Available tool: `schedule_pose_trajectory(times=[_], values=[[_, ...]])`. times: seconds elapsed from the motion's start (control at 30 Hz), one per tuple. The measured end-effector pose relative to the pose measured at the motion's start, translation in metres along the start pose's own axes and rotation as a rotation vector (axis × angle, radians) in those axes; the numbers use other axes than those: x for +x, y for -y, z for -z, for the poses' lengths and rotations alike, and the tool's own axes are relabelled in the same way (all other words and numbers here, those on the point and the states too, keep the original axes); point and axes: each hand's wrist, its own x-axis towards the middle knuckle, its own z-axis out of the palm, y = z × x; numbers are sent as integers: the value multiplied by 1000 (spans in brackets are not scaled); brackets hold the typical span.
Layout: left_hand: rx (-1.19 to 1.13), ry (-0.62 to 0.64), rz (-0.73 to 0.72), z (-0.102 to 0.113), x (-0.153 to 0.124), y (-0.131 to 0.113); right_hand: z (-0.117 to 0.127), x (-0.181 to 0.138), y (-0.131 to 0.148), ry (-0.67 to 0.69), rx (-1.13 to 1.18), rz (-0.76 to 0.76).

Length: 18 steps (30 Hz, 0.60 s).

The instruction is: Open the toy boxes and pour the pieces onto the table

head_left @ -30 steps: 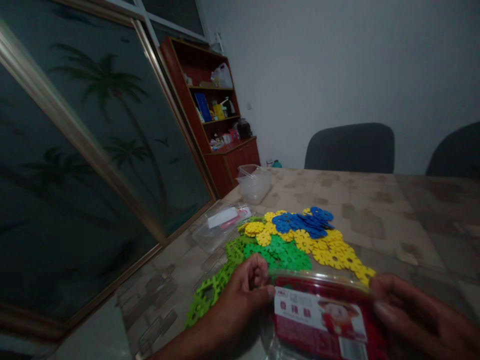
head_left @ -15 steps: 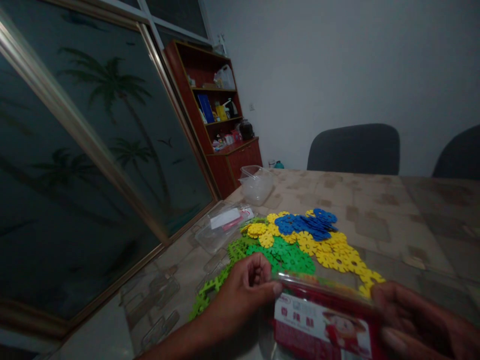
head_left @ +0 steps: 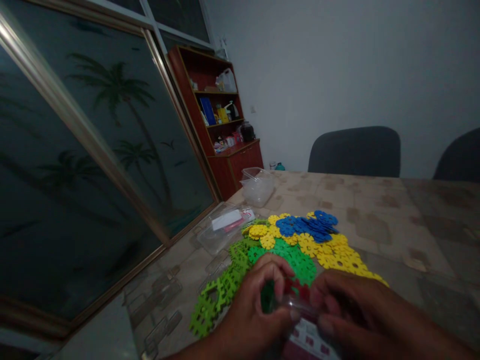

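My left hand [head_left: 258,305] is closed on the near rim of a clear plastic box [head_left: 309,342] with a white and dark-red label. On the box's other side, my right hand [head_left: 348,305] has its fingers curled at the same rim. Red pieces [head_left: 298,288] show between the two hands, partly hidden and blurred. Just beyond lie flat notched discs in heaps: green discs [head_left: 296,260], yellow discs [head_left: 343,255] and blue discs [head_left: 309,227]. Light-green lattice-like pieces [head_left: 221,295] stretch along the left of my left hand.
Behind the heaps, nested clear tubs [head_left: 258,187] stand on the patterned table [head_left: 375,205]. A clear lid with a white label [head_left: 227,220] lies left of them. Grey chairs [head_left: 354,152] are along the far side, and a sliding door [head_left: 123,150] is at left.
My right hand has moved left, closer to my left hand. The box has turned, so less of its label shows, and red pieces now appear between the hands.
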Motion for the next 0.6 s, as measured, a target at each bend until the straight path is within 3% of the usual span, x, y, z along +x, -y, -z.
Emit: schedule_pose_trajectory(times=[0.1, 0.2, 0.43, 0.6], values=[[-115, 60, 29, -5, -2, 6, -10, 12, 16, 19, -28, 15], [-260, 36, 80, -10, -3, 14, -19, 18, 18, 23, 15, 44], [-241, -9, 119, -16, 1, 18, -22, 19, 8, -67, -141, 166], [-263, 2, 99, -21, 2, 21, -21, 28, 12, 53, -174, 29]])
